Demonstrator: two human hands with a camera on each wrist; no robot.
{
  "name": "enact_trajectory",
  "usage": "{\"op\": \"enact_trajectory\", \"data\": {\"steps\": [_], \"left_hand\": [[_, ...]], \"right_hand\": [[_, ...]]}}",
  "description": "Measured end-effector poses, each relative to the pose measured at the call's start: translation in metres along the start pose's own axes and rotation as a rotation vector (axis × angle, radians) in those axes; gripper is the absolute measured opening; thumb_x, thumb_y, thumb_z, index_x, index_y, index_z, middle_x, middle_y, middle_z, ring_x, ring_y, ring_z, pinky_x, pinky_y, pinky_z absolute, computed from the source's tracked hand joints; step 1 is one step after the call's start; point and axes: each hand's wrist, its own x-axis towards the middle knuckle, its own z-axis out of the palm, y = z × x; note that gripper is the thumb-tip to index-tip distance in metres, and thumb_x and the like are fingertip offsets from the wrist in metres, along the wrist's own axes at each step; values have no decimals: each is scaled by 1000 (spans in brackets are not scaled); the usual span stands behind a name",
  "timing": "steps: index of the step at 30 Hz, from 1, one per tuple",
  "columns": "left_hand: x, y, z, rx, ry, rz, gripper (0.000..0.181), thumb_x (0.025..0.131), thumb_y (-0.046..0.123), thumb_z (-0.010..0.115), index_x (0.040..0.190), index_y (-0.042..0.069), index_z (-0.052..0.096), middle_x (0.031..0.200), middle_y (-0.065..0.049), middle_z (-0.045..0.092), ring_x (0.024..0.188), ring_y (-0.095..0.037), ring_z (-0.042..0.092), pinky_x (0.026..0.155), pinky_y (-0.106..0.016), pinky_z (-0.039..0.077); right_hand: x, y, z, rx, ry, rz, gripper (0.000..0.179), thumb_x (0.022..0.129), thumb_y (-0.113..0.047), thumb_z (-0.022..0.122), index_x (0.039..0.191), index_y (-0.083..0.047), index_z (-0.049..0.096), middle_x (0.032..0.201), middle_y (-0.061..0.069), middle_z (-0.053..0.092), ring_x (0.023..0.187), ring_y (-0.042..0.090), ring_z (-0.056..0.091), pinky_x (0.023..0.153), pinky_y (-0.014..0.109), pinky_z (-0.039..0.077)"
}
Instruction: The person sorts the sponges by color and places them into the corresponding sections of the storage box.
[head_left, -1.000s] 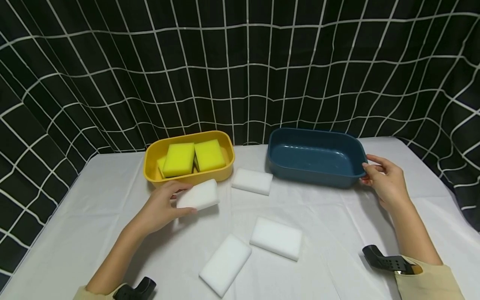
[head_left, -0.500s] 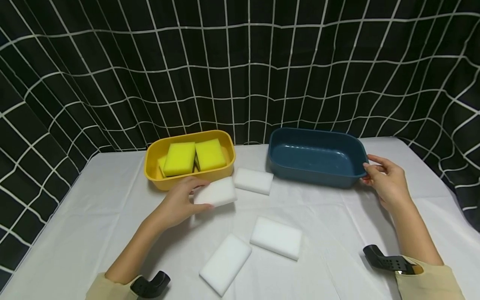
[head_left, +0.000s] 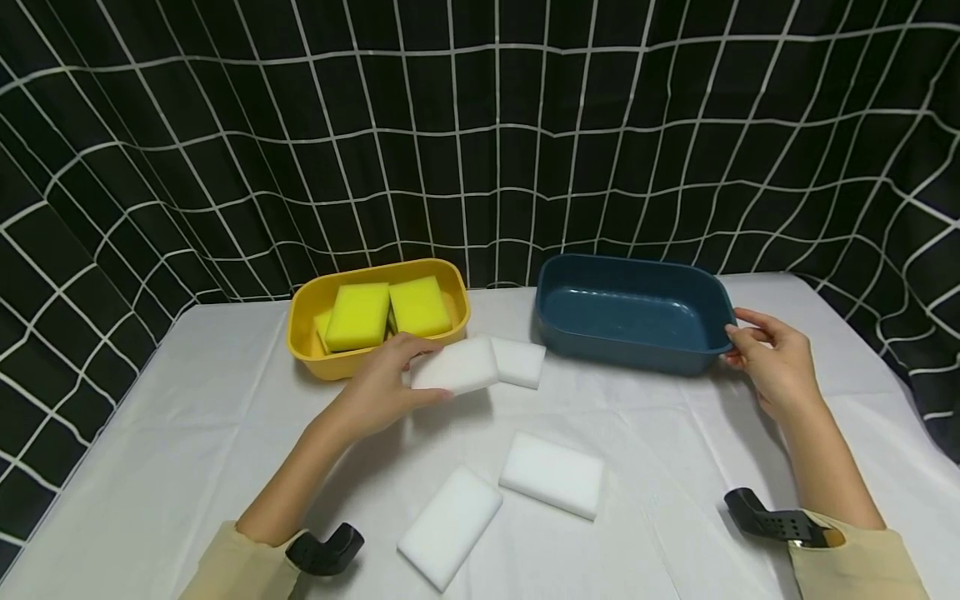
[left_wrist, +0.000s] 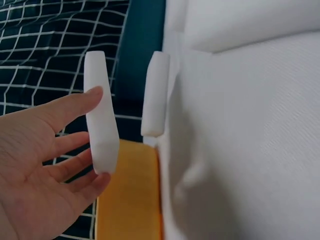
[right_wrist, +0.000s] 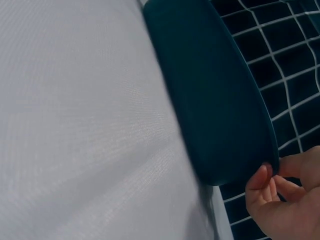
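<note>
Left hand (head_left: 382, 387) pinches a white sponge block (head_left: 456, 367), thumb under the near edge, fingers over the far edge; block is lifted clear of the white tablecloth (head_left: 645, 467). In the left wrist view the fingers (left_wrist: 65, 107) curl round the block's end, slab seen edge-on.

Block's long axis runs roughly left-right, slightly tilted. The blue tub (head_left: 633, 312) lies to its right and a little farther back, apart from it; the yellow tub (head_left: 378, 321) sits just behind the left hand. A second white block (head_left: 519, 362) lies flat on the cloth, partly overlapped in view by the held one, between it and the blue tub.

Right hand (head_left: 772, 362) is the nearer one to the blue tub: fingers and thumb pinch its right rim; right wrist view shows fingertips (right_wrist: 262, 177) on the rim's edge.

Held block: plain white, rectangular, soft-edged foam, no marks. Blue tub shows nothing inside. Yellow tub holds yellow sponges (head_left: 382, 312). Two more white blocks (head_left: 551, 475) lie nearer the person
</note>
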Motion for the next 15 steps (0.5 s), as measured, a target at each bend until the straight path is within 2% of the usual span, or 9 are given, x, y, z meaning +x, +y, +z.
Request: {"op": "enact_trajectory", "data": {"steps": [5,11,15], "left_hand": [[9,9,-1,13,-3,-1,63,89,25,87,143,2,64,136,-15,64,116,-30,57,101,-46,52],[21,20,1,22,-16,15,61,90,25,86,142,2,64,136,-16,64,114,-29,56,97,-43,50],[27,29,3,16,-30,5,62,90,25,86,143,2,63,139,-16,63,122,-30,57,107,-45,51]], "right_hand": [[-1,0,2,32,6,-3,59,106,-3,55,156,17,31,81,-10,57,61,0,60,56,11,55],[-1,-1,1,44,9,12,59,106,-2,56,158,14,31,82,-9,57,62,0,61,57,11,55],[-2,-1,1,78,10,16,60,106,-1,56,158,14,31,81,-9,57,61,1,61,56,12,55]]}}
